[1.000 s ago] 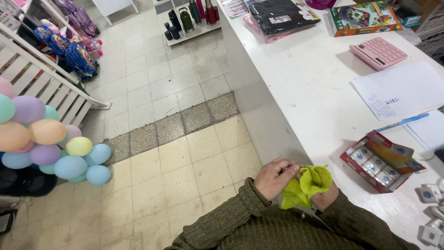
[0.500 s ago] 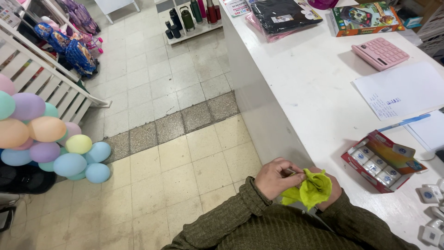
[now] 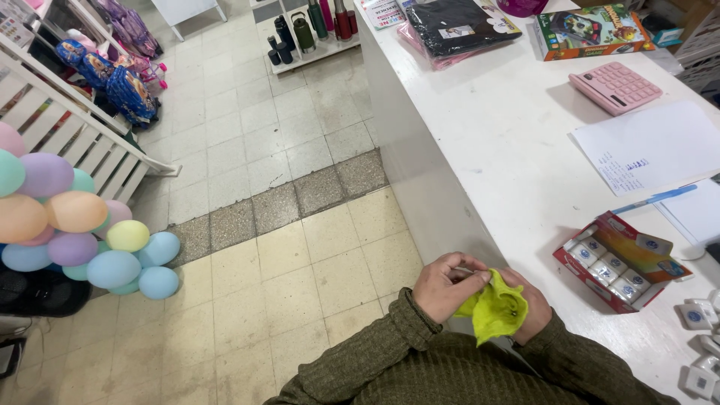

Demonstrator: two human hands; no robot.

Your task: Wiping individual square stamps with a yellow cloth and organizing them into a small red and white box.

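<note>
Holding one small yellow-green cloth (image 3: pixel 496 311) with both hands, close to the body, just off the near edge of the white counter (image 3: pixel 480 142). Left hand (image 3: pixel 446 286) curled shut, pinching the left top corner of the cloth with thumb and fingertips. Right hand (image 3: pixel 534 304) tucked behind the cloth on its right side, fingers closed around it, mostly hidden by the fabric. Cloth sitting right between the two hands, touching both, hanging down in a soft point, long way running top to bottom. Neither hand nearer than the other; both already on it.

Counting around the counter: one red open box of small jars (image 3: pixel 621 260) on the counter just right of the hands, seven or so little lids showing inside. Several loose small white jars (image 3: pixel 705 315) further right, at the edge of view, too cut off to count. One pink calculator (image 3: pixel 615 87) at the far side of the counter, one white paper sheet (image 3: pixel 651 146) near it, one blue pen (image 3: pixel 654 199) beside the sheet. One colourful game box (image 3: pixel 592 30) and one black folded pack (image 3: pixel 457 22) at the far end. One bunch of pastel balloons (image 3: pixel 75 225) well left of the counter, over the tiled floor (image 3: pixel 255 172)
</note>
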